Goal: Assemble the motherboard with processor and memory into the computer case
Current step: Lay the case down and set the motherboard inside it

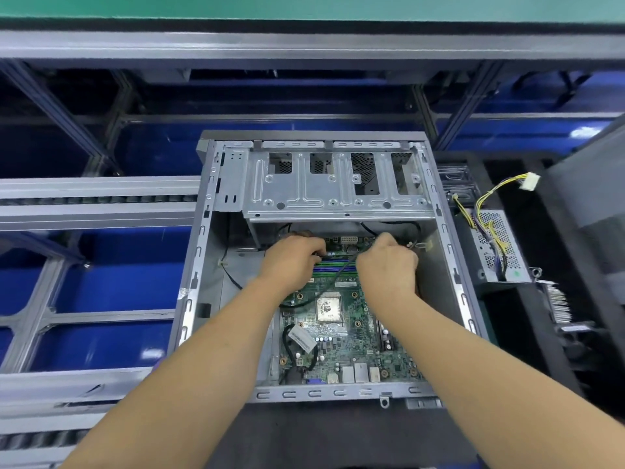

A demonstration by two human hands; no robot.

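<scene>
1. The motherboard [341, 336] is already lying flat inside the open computer case [203, 265], just below both wrists. The case lies on its side on the dark worktop [338, 434], which makes sense since it gives you top-down access.
2. Left hand [292, 257] is curled over the far edge of the board, and it looks like it's pinching a thin black cable [333, 277] that runs diagonally down between the 2 hands. Can't see the fingertips properly though.
3. Right hand [389, 262] is clenched around something up by the connectors at the top of the board, probably a plug or wire end. I can't tell exactly what, the fingers hide it.
4. My guess: both hands are up there routing or plugging a case lead, so the cable stays off the CPU.
5. Counts: 1 processor [327, 309] seated with no cooler on it, sitting right below the hands. 1 block of memory slots [333, 267] showing between the hands, can't count sticks.
6. 1 drive cage [338, 184] sits beyond the knuckles, and 1 power supply [497, 245] with its yellow wire bundle sits outside the case, off to the right of the right hand.
</scene>
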